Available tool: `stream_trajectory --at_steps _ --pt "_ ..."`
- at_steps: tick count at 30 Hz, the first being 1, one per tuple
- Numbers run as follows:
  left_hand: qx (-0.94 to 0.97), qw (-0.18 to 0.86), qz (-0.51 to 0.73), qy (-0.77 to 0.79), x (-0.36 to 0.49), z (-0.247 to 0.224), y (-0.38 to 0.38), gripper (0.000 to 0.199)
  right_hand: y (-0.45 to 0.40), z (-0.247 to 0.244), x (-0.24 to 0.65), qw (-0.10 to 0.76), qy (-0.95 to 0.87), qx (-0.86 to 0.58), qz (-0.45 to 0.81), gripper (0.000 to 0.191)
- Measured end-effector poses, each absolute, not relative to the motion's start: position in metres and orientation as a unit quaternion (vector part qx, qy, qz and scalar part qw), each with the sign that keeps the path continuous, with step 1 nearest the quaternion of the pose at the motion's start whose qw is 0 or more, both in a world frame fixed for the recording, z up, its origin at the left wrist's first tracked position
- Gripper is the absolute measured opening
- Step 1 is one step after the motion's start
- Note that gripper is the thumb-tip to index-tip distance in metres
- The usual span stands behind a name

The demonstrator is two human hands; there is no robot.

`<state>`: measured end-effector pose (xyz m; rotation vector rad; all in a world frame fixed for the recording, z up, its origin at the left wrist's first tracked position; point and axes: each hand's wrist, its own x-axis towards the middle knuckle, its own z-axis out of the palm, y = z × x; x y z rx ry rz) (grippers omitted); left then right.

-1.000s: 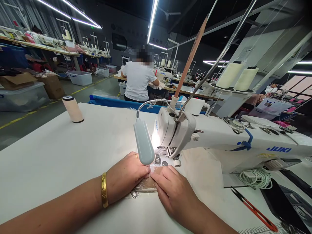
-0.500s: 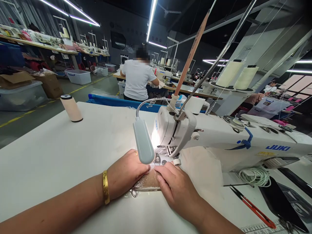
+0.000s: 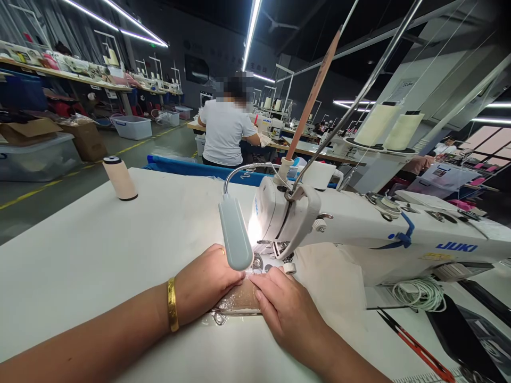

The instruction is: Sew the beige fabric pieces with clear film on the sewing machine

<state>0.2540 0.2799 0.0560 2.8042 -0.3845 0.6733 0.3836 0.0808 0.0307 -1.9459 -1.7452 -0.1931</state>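
**Operator:** State the workpiece location.

**Technician:** A small piece of pale material (image 3: 247,274) lies at the fingertips, just below the sewing machine (image 3: 343,218) head. Its far edge is partly hidden by the lamp (image 3: 235,234).

**Operator:** State the grip on each side.

**Technician:** Left hand (image 3: 205,282): narrow, fingers gathered, thumb tip beside the material. Right hand (image 3: 291,308): narrow, forefinger extended toward the same piece, thumb bent below it. Whether either grip pinches the material or only presses it, I cannot tell.

**Operator:** Which surface lies beneath?

**Technician:** A brown panel (image 3: 239,299) with a glossy clear covering, located between the two hands. The left wrist carries a gold bracelet (image 3: 172,304).

**Operator:** List the items on the tabletop (image 3: 167,213).

**Technician:** Far left: a peach thread spool (image 3: 120,180), upright. Right of the right hand: red-handled snips (image 3: 417,346), lying flat, with a coil of pale cord (image 3: 419,293) near their tips.

**Operator:** And the surroundings?

**Technician:** A pencil (image 3: 313,96) stands tilted in a holder atop the machine head. Beyond, a co-worker (image 3: 225,130) in a white shirt sits facing away.
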Motion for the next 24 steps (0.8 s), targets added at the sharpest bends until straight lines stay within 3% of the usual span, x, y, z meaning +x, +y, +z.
stream_trajectory --at_steps 17,24 --pt "0.968 0.102 0.222 -0.065 0.262 0.052 0.288 0.019 0.075 0.048 0.393 0.344 -0.594 -0.725 -0.067 0.02" --pt "0.958 0.17 0.23 0.001 0.259 0.032 0.307 0.035 0.072 0.054 0.374 0.221 -0.702 -0.673 -0.066 0.011"
